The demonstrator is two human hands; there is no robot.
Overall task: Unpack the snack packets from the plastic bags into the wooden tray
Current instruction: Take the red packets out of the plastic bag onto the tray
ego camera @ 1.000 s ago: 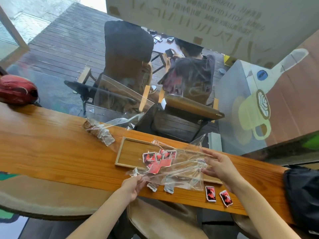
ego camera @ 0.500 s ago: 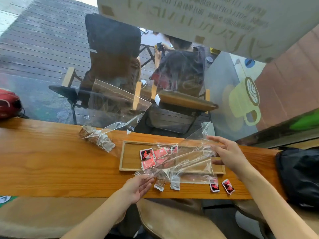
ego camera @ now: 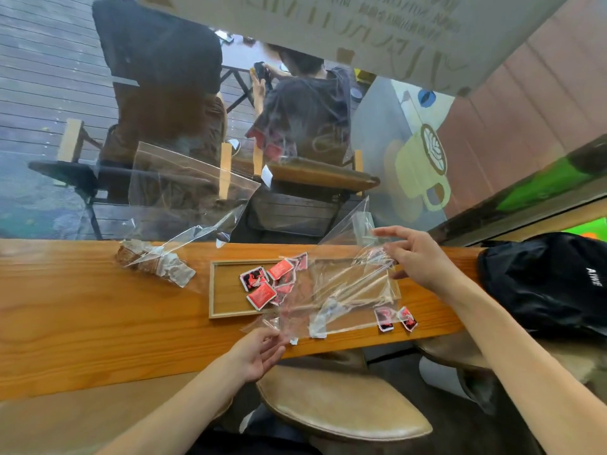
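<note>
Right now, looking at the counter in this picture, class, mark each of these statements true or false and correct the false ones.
1. The wooden tray holds red snack packets. True.
2. Two packets lie on the counter outside the tray. True.
3. The right hand rests flat on the black backpack. False: it holds the clear plastic bag over the tray.
4. The left hand grips a red packet. False: its fingers are at the bag's near edge.

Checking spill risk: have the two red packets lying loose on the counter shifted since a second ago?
No. The two loose packets lie on the counter in front of the wooden tray, off its right front corner, just as before; only the camera moved.
</note>
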